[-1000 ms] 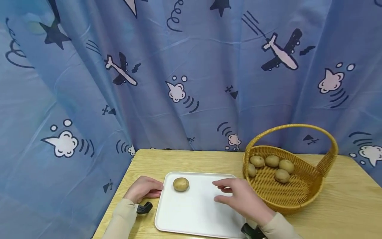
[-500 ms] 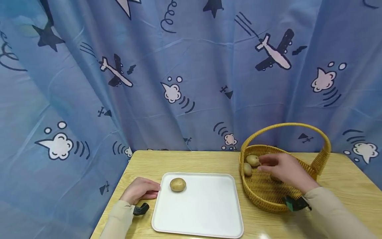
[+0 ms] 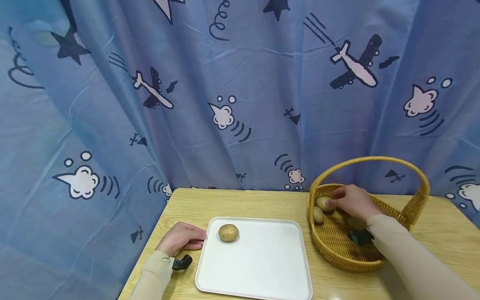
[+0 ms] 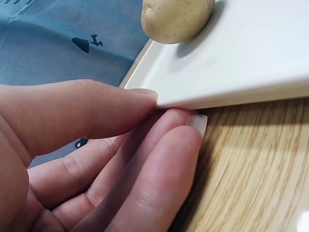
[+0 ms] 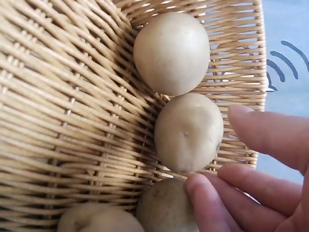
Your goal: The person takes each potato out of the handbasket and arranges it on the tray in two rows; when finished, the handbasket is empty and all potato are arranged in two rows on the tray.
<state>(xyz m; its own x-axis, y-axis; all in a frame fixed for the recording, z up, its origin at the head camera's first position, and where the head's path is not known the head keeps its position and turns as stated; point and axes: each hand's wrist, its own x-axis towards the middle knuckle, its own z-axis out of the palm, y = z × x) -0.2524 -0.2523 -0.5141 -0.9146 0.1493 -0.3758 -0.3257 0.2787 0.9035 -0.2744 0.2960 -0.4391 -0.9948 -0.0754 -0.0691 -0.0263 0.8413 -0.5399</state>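
Observation:
My left hand (image 3: 181, 239) pinches the left rim of a white tray (image 3: 258, 266), thumb on the rim and fingertips just under it, as the left wrist view shows. One potato (image 3: 228, 232) lies near the tray's far left corner. My right hand (image 3: 354, 202) reaches into a wicker basket (image 3: 330, 239). In the right wrist view its thumb and fingertips lie around one side of a potato (image 5: 188, 133), with a small gap at the thumb. Beside that potato sit another potato (image 5: 171, 53) and two more below, partly covered or cut off by the frame.
The basket's tall arched handle (image 3: 369, 158) rises over the right arm. Tray and basket stand side by side on a wooden table (image 3: 240, 200). A blue patterned curtain (image 3: 255, 125) hangs behind the table and along its left.
My right hand has moved from above the tray to the right, into the basket, and closer in among the potatoes. My left hand stays at the tray's rim; the potato there has not moved.

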